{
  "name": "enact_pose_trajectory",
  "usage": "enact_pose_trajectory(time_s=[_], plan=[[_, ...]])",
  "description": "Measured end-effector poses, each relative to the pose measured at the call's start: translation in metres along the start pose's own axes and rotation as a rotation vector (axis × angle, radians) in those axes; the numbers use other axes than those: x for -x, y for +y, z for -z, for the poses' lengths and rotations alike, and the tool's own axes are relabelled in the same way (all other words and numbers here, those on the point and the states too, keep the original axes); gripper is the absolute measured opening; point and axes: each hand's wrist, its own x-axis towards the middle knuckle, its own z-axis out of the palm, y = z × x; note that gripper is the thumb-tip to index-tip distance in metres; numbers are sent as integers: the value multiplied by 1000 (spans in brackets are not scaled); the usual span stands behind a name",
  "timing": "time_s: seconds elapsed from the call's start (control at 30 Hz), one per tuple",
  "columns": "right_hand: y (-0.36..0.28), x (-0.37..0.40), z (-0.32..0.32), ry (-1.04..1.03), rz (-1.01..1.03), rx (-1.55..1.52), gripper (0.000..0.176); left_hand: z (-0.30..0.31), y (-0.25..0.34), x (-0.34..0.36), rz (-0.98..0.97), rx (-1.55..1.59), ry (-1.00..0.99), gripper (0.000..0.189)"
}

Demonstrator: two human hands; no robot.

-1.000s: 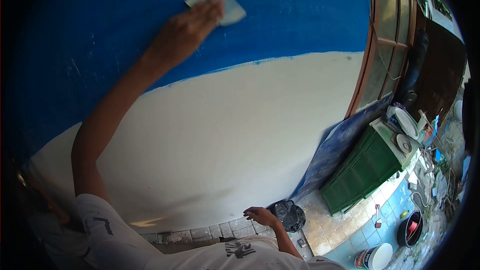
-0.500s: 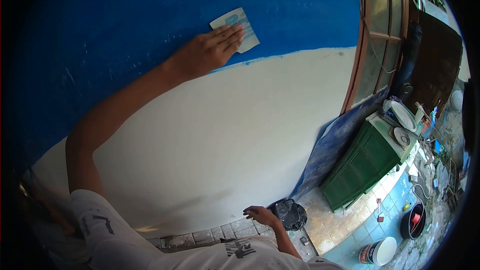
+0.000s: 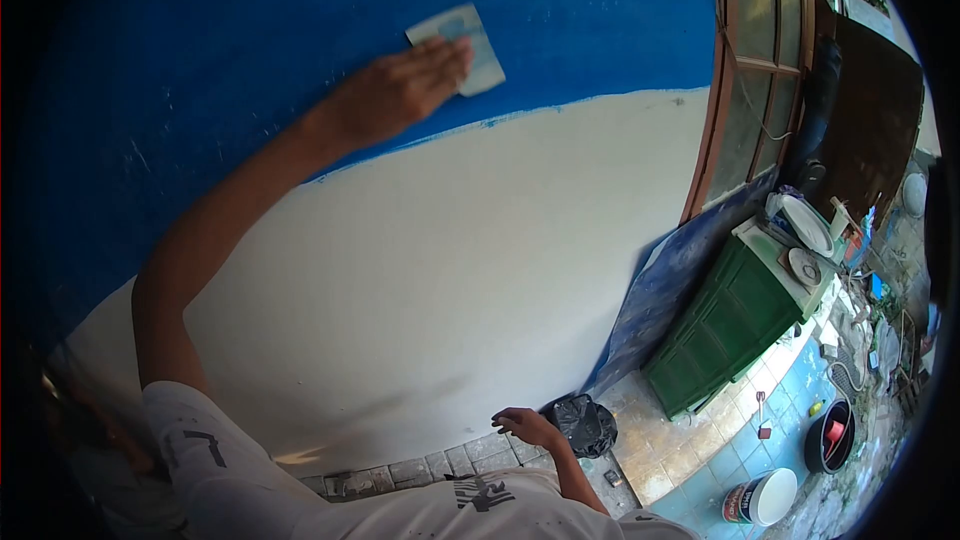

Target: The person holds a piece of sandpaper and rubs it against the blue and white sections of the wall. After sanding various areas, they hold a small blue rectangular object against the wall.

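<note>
My left hand (image 3: 405, 85) presses a sheet of sandpaper (image 3: 484, 62) with pale backing and blue print flat against the blue upper part of the wall (image 3: 590, 30). Its fingers lie across the sheet, slightly blurred, just above the painted edge where blue meets white. Pale scratch marks show in the blue paint to the left. Down low, my right hand (image 3: 527, 426) hangs before the white lower wall (image 3: 430, 270), fingers loosely bent and apart, with nothing seen in them. It is nearest to a black plastic bag (image 3: 585, 427).
A green cabinet (image 3: 715, 330) stands at the right below a brown-framed window (image 3: 755, 70), with lids on top. On the tiled floor are a white paint bucket (image 3: 773, 497), a black tub (image 3: 822, 455) and a small brush-like tool (image 3: 764, 430). Clutter lies further right.
My left hand has slid the sandpaper a little left and upward across the blue paint. The right hand is nearly where it was.
</note>
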Motion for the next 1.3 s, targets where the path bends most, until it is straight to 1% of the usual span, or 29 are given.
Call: enact_pose_trajectory(time_s=[0.03,0.07,0.13,0.17,0.23,0.27,0.33,0.37,0.43,0.47,0.53,0.6,0.63,0.67,0.73,0.77,0.83,0.97,1.03,1.07,1.13,1.17,1.2,1.27,1.3], plan=[[1,-3,1,-7,18,-1,37,-2,8,2,-90,76,-55,38],[2,-4,3,-8,22,11,37,1,-2,0,-83,66,-53,38],[2,-5,0,-35,8,42,37,10,-30,-7,186,-10,93,37],[1,-5,0,-50,10,46,37,10,-28,-7,177,-9,91,37],[1,-7,-3,-38,3,18,37,1,-11,-7,78,-50,45,38],[1,-5,-2,-31,-7,3,36,-2,-2,-7,83,-47,44,38],[-2,-3,-2,-38,-3,27,36,-6,7,-8,33,91,58,38],[-2,-3,-2,-47,5,41,36,-2,0,-9,37,85,58,38],[5,-5,-1,-45,12,39,37,3,-20,-17,139,-65,92,37],[8,-6,-2,-40,9,38,37,-1,-9,-18,131,-58,95,37],[10,-2,-4,-33,-1,15,36,-7,26,-14,-45,-5,-23,37],[5,0,-1,-24,-4,14,35,-10,23,-17,1,52,6,34],[16,-5,-1,-31,-3,-15,35,-11,21,-18,32,109,30,31],[15,-6,0,-30,3,-22,35,-8,18,-20,23,109,29,31],[15,-3,0,-10,8,31,36,-3,17,-24,-34,-90,-18,26],[18,0,-1,-3,1,26,36,-8,28,-22,-34,-81,-13,26],[24,-1,0,13,21,-47,35,-19,54,-10,-214,-89,-54,23],[18,0,1,22,-16,20,35,-12,48,-15,-205,-116,-9,22],[29,-4,2,17,4,7,35,-18,27,-10,-9,-89,63,24],[30,-3,4,18,3,8,35,-12,15,-10,-7,-88,65,24],[31,-2,2,21,-3,5,35,1,-13,-9,124,-157,102,29],[31,-4,2,16,-5,1,35,2,-18,-8,132,-142,83,35],[32,-5,3,12,4,23,35,0,-14,-6,132,-138,76,35],[32,-7,4,3,6,53,35,-6,0,-4,12,-122,31,38],[32,-11,4,4,2,51,35,-6,-4,-6,18,-124,29,38]])
